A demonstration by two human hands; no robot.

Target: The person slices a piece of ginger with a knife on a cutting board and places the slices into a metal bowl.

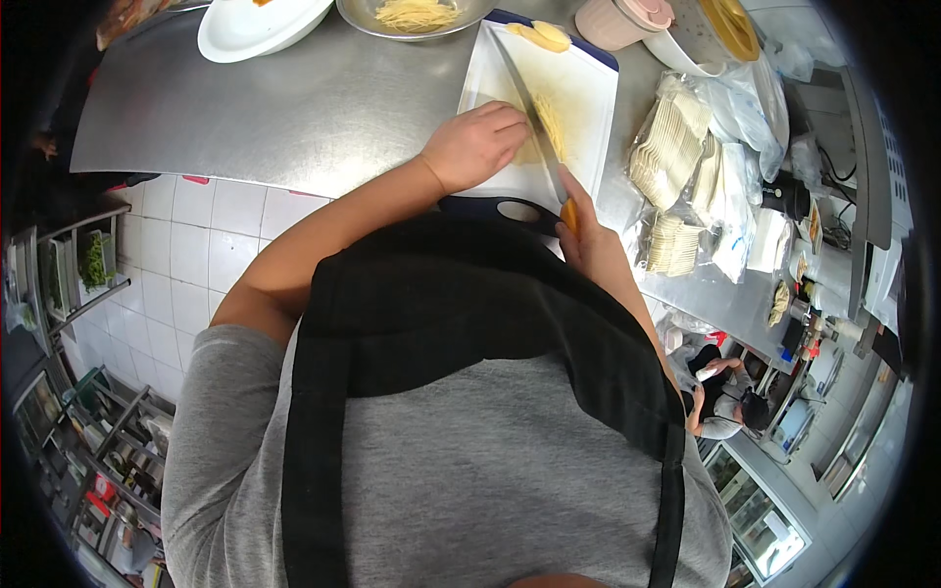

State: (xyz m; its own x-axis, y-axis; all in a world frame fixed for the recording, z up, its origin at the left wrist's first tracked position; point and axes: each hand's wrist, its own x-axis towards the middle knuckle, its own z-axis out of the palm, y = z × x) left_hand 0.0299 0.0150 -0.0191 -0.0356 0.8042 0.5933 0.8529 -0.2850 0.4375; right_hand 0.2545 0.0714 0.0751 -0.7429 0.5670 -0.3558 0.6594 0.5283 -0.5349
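Note:
My right hand (586, 228) is closed round the orange handle of a kitchen knife (523, 92), whose long blade lies across a white cutting board (588, 95) with dark blue ends. Beside the blade, my left hand (485, 140) rests with curled fingers on pale yellow slices, mostly hidden beneath it. Thin pale yellow shreds (550, 125) lie on the blade's other side. Several thicker yellow slices (542, 35) sit at the board's far end. More shreds (417, 13) fill part of a metal bowl (360, 26) beyond the board.
A white plate (242, 37) stands at the far left of the steel table (279, 110). Right of the board are a pink lidded container (610, 22), a tub with a yellow rim (731, 29) and bagged pale utensils (665, 147). Another person (724, 400) is at the lower right.

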